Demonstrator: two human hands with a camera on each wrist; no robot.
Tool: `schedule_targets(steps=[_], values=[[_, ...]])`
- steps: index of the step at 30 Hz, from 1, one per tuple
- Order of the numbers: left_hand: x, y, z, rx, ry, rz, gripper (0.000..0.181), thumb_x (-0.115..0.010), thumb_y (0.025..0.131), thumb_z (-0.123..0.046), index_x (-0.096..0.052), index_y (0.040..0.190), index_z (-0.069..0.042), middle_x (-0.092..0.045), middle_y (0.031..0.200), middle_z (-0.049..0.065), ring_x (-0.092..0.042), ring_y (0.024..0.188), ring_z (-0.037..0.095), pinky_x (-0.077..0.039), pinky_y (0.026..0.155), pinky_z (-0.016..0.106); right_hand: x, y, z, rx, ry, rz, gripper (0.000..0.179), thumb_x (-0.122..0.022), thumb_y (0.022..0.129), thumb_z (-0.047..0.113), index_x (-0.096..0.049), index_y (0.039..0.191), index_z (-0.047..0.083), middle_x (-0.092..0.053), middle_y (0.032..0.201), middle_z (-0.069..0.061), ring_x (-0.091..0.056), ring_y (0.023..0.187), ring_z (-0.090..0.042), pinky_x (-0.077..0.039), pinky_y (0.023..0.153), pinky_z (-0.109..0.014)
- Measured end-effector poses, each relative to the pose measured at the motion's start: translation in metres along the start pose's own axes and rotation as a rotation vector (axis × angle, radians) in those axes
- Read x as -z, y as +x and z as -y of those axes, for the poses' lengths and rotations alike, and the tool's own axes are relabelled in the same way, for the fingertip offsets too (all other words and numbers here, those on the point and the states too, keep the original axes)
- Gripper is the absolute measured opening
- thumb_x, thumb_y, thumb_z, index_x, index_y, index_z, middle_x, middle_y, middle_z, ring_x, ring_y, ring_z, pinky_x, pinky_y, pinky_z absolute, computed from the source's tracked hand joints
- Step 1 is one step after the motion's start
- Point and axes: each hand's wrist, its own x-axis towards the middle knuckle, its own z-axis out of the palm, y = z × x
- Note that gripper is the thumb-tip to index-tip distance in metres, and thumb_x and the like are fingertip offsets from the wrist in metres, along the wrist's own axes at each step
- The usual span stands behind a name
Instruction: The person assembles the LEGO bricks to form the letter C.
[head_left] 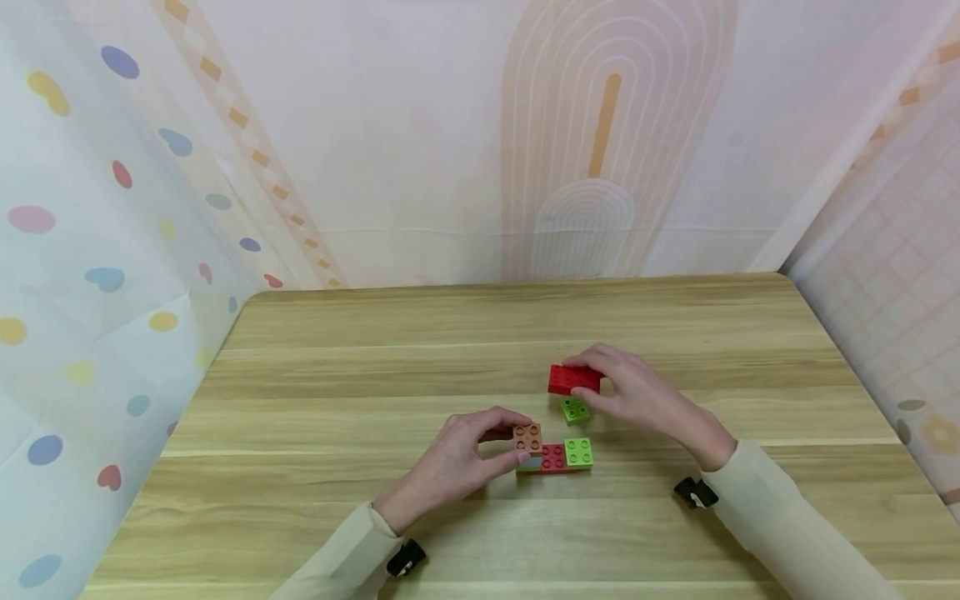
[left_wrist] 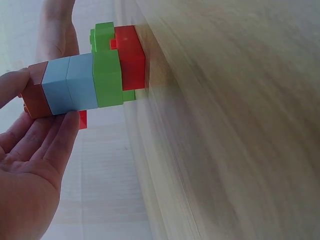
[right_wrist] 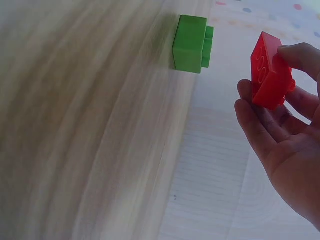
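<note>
My left hand (head_left: 461,462) pinches a brown toy brick (head_left: 527,437) between thumb and fingers. That brick tops a column of two light blue bricks (left_wrist: 67,82) and a green brick (left_wrist: 107,79), standing on one end of a long red brick (head_left: 552,457). At the other end sits a light green brick (head_left: 579,452). Beyond this build, my right hand (head_left: 637,387) holds a separate red brick (head_left: 570,379) above the table, its hollow underside (right_wrist: 261,67) facing down. A loose green brick (head_left: 575,410) rests on the table near it, studs up.
The wooden table (head_left: 337,367) stretches around the bricks on every side. A patterned cloth (head_left: 405,142) hangs behind its far edge, with more cloth at left and right. Small black devices (head_left: 406,558) sit at both wrists.
</note>
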Motion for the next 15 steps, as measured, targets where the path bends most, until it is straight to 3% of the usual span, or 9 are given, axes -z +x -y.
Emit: schedule_targets(steps=[15], values=[[0.0014,0.0001,0.0001,-0.021,0.011,-0.016,0.031,-0.073,0.093,-0.023,-0.066,0.121,-0.012,-0.069,0.116,-0.005,-0.064,0.108,0.012,-0.051,0.093,0.027,-0.0011,-0.0108,0.0101,0.096,0.048,-0.077,0.033,-0.068,0.095,0.023,-0.065,0.126,0.012,-0.064,0.111,0.004,-0.058,0.092,-0.010,-0.055,0.077,-0.043]])
